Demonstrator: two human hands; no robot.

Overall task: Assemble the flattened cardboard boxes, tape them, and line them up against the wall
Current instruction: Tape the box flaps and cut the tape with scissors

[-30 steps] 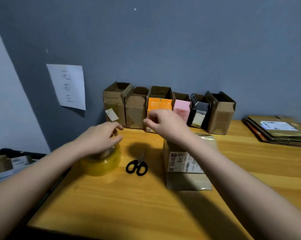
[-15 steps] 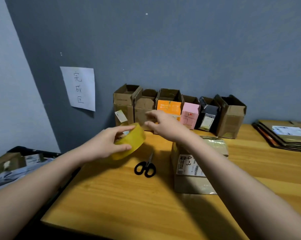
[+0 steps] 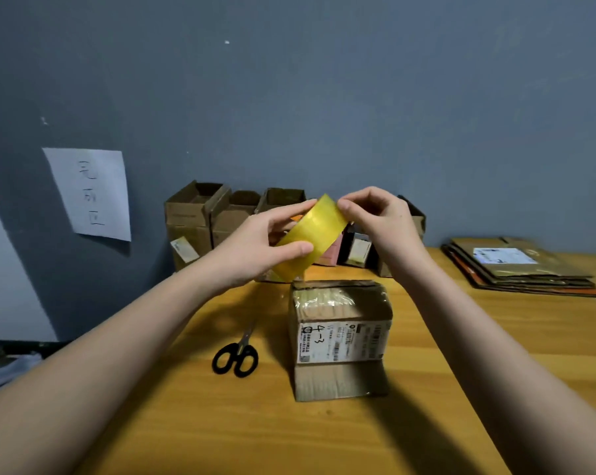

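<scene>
Yellow tape roll (image 3: 310, 240) lifted higher, right hand (image 3: 375, 217) now pinching

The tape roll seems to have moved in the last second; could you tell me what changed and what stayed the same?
The left hand lifted the tape roll off the table and now holds it above the box. The right hand came to the roll and picks at its upper edge. The box, the scissors and the row of boxes at the wall stayed where they were.
</scene>
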